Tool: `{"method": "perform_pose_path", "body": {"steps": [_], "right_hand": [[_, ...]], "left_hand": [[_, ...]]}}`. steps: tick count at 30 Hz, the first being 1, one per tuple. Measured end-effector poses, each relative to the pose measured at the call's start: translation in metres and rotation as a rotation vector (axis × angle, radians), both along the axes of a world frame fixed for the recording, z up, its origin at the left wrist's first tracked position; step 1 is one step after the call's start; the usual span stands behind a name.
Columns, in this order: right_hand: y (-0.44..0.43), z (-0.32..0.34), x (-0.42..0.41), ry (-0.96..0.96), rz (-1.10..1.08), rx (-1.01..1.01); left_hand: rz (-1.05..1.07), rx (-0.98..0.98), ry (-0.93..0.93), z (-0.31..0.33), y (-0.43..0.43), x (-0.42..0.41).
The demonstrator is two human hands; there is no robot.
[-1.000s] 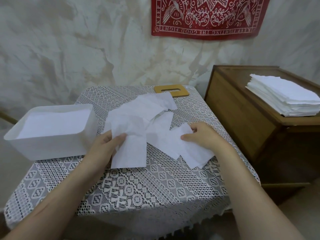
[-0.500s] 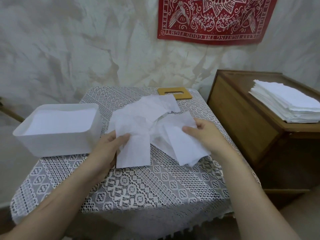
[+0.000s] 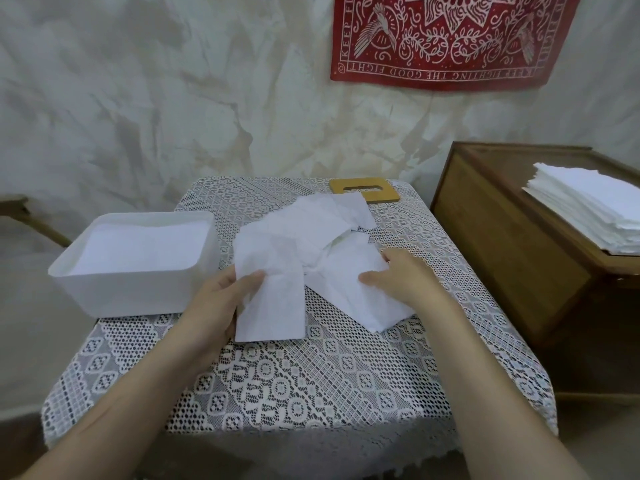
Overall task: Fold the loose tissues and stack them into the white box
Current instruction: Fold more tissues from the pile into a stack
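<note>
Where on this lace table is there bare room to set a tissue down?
Bare lace cloth shows along the near edge between the forearms, and behind, between white box and tan slotted board. Crowded middle: left hand and right hand grip the loose tissues.

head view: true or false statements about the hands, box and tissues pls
1. The left hand holds a tissue. True.
2. The box stands right of the loose tissues. False: it stands to their left.
3. A stack of tissues lies on the cabinet. True.
4. The right hand is inside the box. False: it is on the loose tissues on the table.
</note>
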State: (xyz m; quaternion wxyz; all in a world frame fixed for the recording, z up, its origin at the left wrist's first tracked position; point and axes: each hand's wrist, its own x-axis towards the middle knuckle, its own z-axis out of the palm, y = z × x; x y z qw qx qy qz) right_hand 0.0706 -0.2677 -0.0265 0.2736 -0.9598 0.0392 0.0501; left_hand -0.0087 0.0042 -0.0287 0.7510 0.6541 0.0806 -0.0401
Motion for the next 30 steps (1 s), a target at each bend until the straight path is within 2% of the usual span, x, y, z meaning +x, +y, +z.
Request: {"method": "perform_pose_path", "body": {"steps": [3,6,12,17,20,25,30], "right_hand": [[-0.001,-0.003,0.002,0.07,0.013,0.072],[-0.003,-0.003,0.002,0.058,0.039,0.188],[-0.009,0.005,-0.016,0.094,0.058,0.5],[-0.001,0.011,-0.038,-0.003,-0.031,0.969],[0.016,0.016,-0.051,-0.027,-0.043,1.141],[0.051,0.005,-0.064,-0.027,0.008,1.11],[0.065,-0.003,-0.065,-0.033,0.082,0.928]], "left_hand": [[-0.016,0.001,-0.004,-0.001,0.0,-0.001],[-0.023,-0.01,-0.009,-0.001,0.0,-0.002],[-0.005,-0.04,-0.021,-0.003,-0.001,0.0],[0.038,-0.064,-0.017,-0.005,-0.008,0.001],[0.053,-0.095,0.0,-0.006,-0.014,0.002],[0.013,-0.273,0.021,-0.007,-0.024,0.003],[0.011,-0.184,-0.012,-0.011,-0.022,0.003]]}}
